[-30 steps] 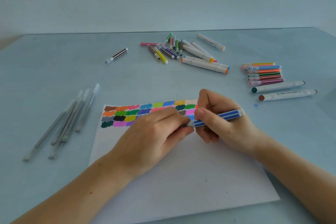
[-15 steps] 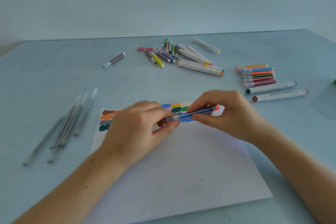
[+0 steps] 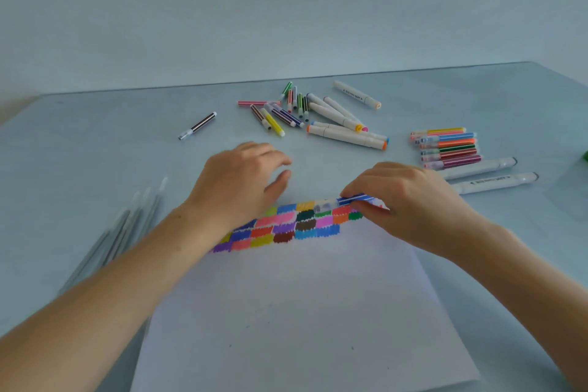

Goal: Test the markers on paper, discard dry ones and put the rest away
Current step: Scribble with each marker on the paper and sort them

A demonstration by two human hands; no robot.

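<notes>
A blurred cluster of grey pens (image 3: 127, 232), too smeared to be counted, is noted at the far left of the bench (image 3: 95, 143). One dark striped marker (image 3: 198, 126) lies alone beyond. The left hand (image 3: 237, 183) is held spread and empty above the bench, fingers relaxed. The paper (image 3: 302, 312) carries four rows of colour swatches (image 3: 296, 223). A loose pile of markers (image 3: 311, 113) lies behind; an exact count cannot be given. The blue striped marker (image 3: 346, 202), capped, is pinched at its barrel by the right hand (image 3: 410, 200) over the swatches. It is judged light, stiff and smooth; mid-barrel is the sound place to hold it. Seven thin markers are counted in the sorted row (image 3: 448, 148), with two white markers (image 3: 490, 177) nearer.
</notes>
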